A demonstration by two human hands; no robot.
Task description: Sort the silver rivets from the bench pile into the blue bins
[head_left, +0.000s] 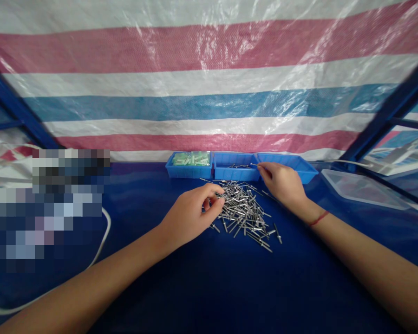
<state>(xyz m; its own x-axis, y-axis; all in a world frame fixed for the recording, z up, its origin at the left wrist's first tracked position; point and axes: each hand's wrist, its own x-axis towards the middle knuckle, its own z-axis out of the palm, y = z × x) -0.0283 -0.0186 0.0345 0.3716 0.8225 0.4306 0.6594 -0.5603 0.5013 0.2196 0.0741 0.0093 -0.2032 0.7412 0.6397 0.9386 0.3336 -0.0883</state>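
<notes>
A heap of silver blind rivets (242, 206) lies on the blue table. My left hand (195, 208) is at the heap's left edge, fingers curled, with a small gap between thumb and forefinger and nothing visible in it. My right hand (282, 183) is closed at the fingertips on one blind rivet (253, 163), whose end sticks out to the left. It is over the right part of the middle blue bin (235, 174), where a few rivets lie. Part of the right blue bin (303, 169) is hidden behind this hand.
The left blue bin (186, 172) holds green plastic pieces (191, 158). A clear plastic lid (362, 188) lies at the right. A white cable (106, 229) curves across the left side. Behind the bins hangs a striped sheet (209, 106), between blue frame posts (379, 118).
</notes>
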